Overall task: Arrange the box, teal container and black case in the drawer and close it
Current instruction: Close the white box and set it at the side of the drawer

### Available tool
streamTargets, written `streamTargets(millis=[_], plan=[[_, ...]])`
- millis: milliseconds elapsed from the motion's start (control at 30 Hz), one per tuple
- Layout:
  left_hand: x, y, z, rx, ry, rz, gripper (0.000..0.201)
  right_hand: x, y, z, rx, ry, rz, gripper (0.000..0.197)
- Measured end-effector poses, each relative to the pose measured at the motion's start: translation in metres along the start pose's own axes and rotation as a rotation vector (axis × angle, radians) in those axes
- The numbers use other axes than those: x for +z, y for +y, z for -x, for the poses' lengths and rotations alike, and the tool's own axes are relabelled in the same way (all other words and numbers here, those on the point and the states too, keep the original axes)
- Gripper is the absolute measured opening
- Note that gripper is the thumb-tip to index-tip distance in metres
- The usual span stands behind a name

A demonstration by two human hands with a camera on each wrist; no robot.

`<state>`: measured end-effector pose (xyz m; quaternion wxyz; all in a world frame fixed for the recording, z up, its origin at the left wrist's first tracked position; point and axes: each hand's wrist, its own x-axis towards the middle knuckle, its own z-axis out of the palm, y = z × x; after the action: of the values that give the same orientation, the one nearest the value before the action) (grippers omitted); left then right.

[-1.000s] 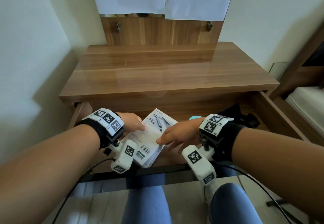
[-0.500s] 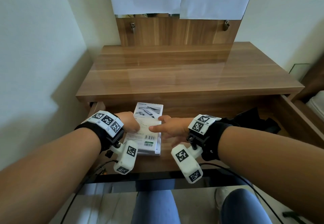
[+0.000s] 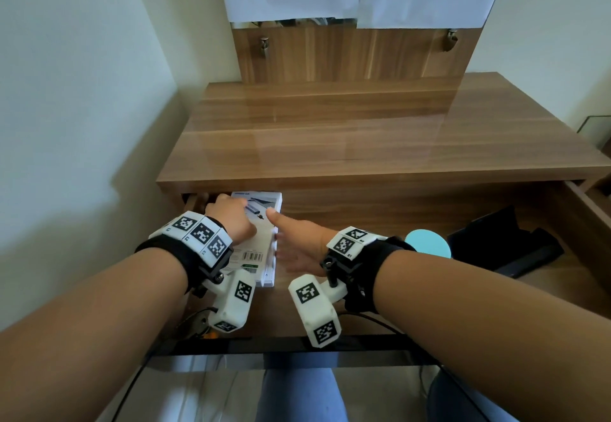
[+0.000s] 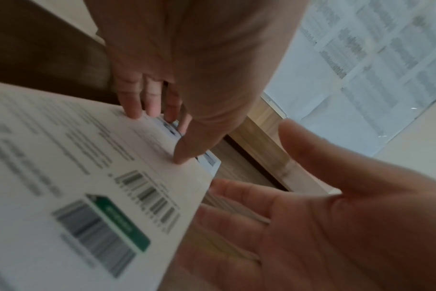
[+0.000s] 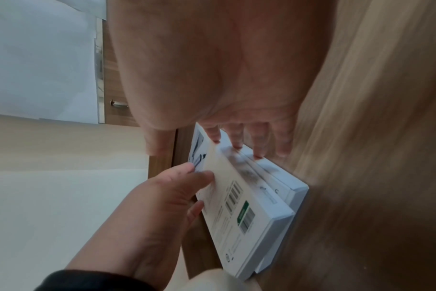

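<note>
Hands (image 3: 264,233) covering box (image 3: 261,256), teal container (image 3: 429,243) half-hidden

Your box (image 3: 261,249) is white, printed with grey text, black barcodes and one green label. The container (image 3: 429,244) beside your right wrist is teal. The case (image 3: 506,246) is plain black. Your drawer (image 3: 396,216) and desk top (image 3: 363,137) are brown wood-grain. Your wristbands (image 3: 198,236) carry black-and-white square markers. Your trousers (image 3: 297,395) are blue.
</note>
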<state>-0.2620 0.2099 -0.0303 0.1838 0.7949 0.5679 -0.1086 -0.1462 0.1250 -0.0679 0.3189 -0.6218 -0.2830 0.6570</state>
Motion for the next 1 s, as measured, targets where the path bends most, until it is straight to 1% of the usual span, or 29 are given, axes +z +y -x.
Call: streamTargets(millis=[33,67,133,200,267,333,367,467,533,600,666,733,800,866,933,1000], plan=[[0.000,-0.001,0.000,-0.001,0.009,0.008,0.051,0.003,-0.001,-0.001,-0.003,-0.008,-0.030,0.114],[0.000,-0.003,0.000,-0.005,0.013,0.013,0.057,0.006,-0.001,-0.007,0.003,-0.016,-0.061,0.115],[0.000,-0.005,0.000,0.000,0.004,0.014,0.077,0.010,0.000,-0.013,-0.015,-0.034,-0.110,0.116],[0.000,-0.010,0.000,0.014,-0.018,0.010,0.089,0.016,0.002,-0.025,-0.016,-0.026,-0.116,0.123],[0.001,-0.013,0.001,0.029,-0.031,-0.018,0.090,0.020,0.005,-0.041,-0.032,-0.025,-0.106,0.126],[0.003,-0.015,0.000,0.032,-0.019,-0.038,0.086,0.023,0.001,-0.039,-0.043,-0.025,-0.095,0.130],[0.003,-0.015,0.000,0.036,-0.012,-0.040,0.085,0.024,-0.002,-0.034,-0.046,-0.018,-0.101,0.128],[0.002,-0.015,-0.001,0.035,-0.016,-0.059,0.086,0.028,-0.009,-0.011,-0.046,0.026,-0.117,0.105],[0.002,-0.013,-0.002,0.026,-0.028,-0.077,0.087,0.028,-0.010,-0.003,-0.045,0.017,-0.119,0.090],[0.001,-0.010,0.000,0.013,-0.034,-0.087,0.086,0.024,-0.010,0.000,-0.075,0.005,-0.149,0.078],[0.003,-0.008,0.000,0.008,-0.020,-0.088,0.085,0.021,-0.009,0.005,-0.087,0.002,-0.144,0.076],[0.003,-0.006,0.001,0.008,-0.008,-0.069,0.082,0.018,-0.009,0.008,-0.088,0.033,-0.075,0.083],[0.003,0.000,0.006,0.017,0.006,-0.051,0.078,0.011,-0.010,0.014,-0.093,0.068,-0.019,0.083],[0.001,0.011,0.012,0.052,-0.005,-0.034,0.073,-0.002,-0.013,0.026,-0.097,0.099,0.053,0.077],[-0.002,0.026,0.018,0.089,-0.056,-0.019,0.069,-0.020,-0.019,0.043,-0.100,0.110,0.185,0.067],[-0.002,0.040,0.021,0.134,-0.132,-0.001,0.077,-0.041,-0.024,0.060,-0.096,0.118,0.296,0.053]])
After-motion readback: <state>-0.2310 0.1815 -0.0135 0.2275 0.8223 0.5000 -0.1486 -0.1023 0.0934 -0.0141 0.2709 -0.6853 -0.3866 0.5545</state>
